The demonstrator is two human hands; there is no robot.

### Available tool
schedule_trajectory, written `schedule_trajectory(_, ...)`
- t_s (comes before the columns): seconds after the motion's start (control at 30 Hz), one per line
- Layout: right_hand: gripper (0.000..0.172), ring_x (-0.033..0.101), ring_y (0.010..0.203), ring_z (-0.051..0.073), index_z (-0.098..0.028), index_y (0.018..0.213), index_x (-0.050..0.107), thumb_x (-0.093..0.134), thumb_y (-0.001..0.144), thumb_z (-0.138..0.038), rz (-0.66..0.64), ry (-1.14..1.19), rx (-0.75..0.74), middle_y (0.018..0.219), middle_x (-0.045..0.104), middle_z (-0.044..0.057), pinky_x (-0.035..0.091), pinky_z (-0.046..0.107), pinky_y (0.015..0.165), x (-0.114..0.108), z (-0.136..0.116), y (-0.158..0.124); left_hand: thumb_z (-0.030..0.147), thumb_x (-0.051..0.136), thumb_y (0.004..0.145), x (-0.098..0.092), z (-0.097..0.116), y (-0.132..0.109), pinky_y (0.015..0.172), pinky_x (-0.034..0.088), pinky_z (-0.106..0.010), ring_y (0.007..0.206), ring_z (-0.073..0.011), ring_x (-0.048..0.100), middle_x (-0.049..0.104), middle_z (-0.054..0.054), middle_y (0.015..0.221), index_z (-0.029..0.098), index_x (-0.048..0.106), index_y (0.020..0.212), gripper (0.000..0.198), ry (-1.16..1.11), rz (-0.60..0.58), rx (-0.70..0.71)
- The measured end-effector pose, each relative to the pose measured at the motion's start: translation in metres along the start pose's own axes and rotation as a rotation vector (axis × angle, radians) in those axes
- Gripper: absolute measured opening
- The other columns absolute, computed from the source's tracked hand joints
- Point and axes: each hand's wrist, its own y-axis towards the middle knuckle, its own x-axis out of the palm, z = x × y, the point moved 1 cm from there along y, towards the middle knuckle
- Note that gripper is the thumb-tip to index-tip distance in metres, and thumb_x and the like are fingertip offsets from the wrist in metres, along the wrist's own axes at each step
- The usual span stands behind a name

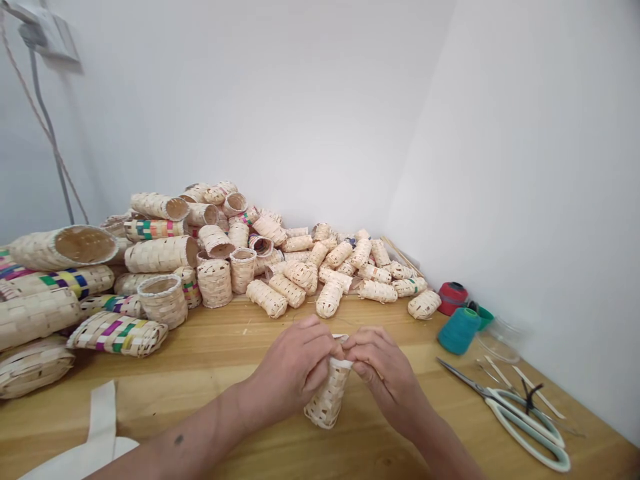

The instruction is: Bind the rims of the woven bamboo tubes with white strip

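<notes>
A small woven basket of pale strips stands tilted over the table, its mouth toward the far side. White cloth trim runs along its rim. My left hand is closed on the rim from the left, fingers curled and thumb against the basket's side. From the right, my right hand pinches the same rim with its fingertips. Both hands meet at the mouth and hide part of the trim. Whether a needle or thread is between the fingers cannot be made out.
Woven baskets pile up at the left and back, smaller ones in the middle. At the right lie scissors, a teal thread cone, a red thread spool and thin strips. White cloth lies front left.
</notes>
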Motion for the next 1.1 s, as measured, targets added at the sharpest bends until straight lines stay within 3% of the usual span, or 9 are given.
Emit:
schedule_trajectory(0.13,0.017,0.054,0.081,0.018,-0.020,0.094,0.057,0.040,0.096,-0.022,-0.056,0.031,-0.008,0.084,0.061,0.004,0.042,0.036,0.077,0.002,-0.003,0.000,0.001,0.040,0.081,-0.002,-0.007,0.001,0.067,0.037,-0.028,0.072,-0.0160,0.045,0.058,-0.004,0.072,0.015,0.055,0.075,0.022,0.013,-0.025,0.027)
schedule_trajectory(0.27,0.014,0.049,0.068,0.016,-0.020,0.090,0.059,0.045,0.094,-0.022,0.018,-0.051,-0.061,0.072,0.058,0.002,0.040,0.033,0.067,0.003,-0.006,0.000,0.006,0.044,0.085,-0.006,-0.005,0.000,0.076,0.038,-0.031,0.086,-0.0186,0.048,0.061,-0.006,0.093,0.018,0.061,0.080,0.021,0.149,0.006,0.029)
schedule_trajectory(0.43,0.013,0.046,0.066,0.016,-0.018,0.080,0.058,0.050,0.090,-0.017,0.052,-0.100,-0.057,0.065,0.052,0.001,0.040,0.031,0.063,0.003,-0.007,0.001,0.006,0.045,0.084,-0.006,0.009,-0.002,0.081,0.043,-0.032,0.091,-0.0182,0.053,0.063,-0.008,0.106,0.018,0.056,0.110,0.031,0.068,-0.037,0.128)
schedule_trajectory(0.53,0.010,0.049,0.068,0.016,-0.018,0.085,0.060,0.051,0.090,-0.016,0.051,-0.079,-0.069,0.069,0.057,0.002,0.041,0.032,0.064,0.001,-0.006,0.001,0.006,0.044,0.084,-0.005,0.007,-0.004,0.084,0.046,-0.028,0.098,-0.0169,0.056,0.063,-0.008,0.110,0.017,0.049,0.121,0.039,-0.065,-0.073,0.093)
schedule_trajectory(0.67,0.013,0.053,0.080,0.019,-0.020,0.100,0.061,0.053,0.090,-0.023,0.021,0.037,-0.022,0.085,0.064,0.004,0.045,0.035,0.073,-0.005,0.000,0.000,0.010,0.049,0.083,-0.007,-0.003,-0.006,0.077,0.047,-0.027,0.084,-0.0145,0.058,0.064,-0.004,0.096,0.018,0.053,0.108,0.027,-0.126,-0.100,-0.079)
schedule_trajectory(0.77,0.012,0.055,0.083,0.018,-0.021,0.099,0.061,0.052,0.090,-0.019,0.011,0.066,0.008,0.087,0.065,0.003,0.045,0.036,0.078,-0.007,0.003,-0.001,0.011,0.050,0.081,-0.008,-0.008,-0.006,0.070,0.046,-0.026,0.074,-0.0132,0.055,0.062,-0.003,0.086,0.017,0.054,0.095,0.016,-0.145,-0.114,-0.161)
schedule_trajectory(1.1,0.011,0.055,0.069,0.016,-0.020,0.080,0.060,0.053,0.087,-0.016,0.152,-0.075,0.067,0.070,0.060,0.001,0.046,0.027,0.061,-0.003,-0.004,-0.003,0.011,0.049,0.081,-0.005,-0.003,-0.007,0.071,0.044,-0.027,0.075,-0.0137,0.052,0.059,-0.004,0.085,0.017,0.050,0.093,0.013,-0.159,-0.121,-0.130)
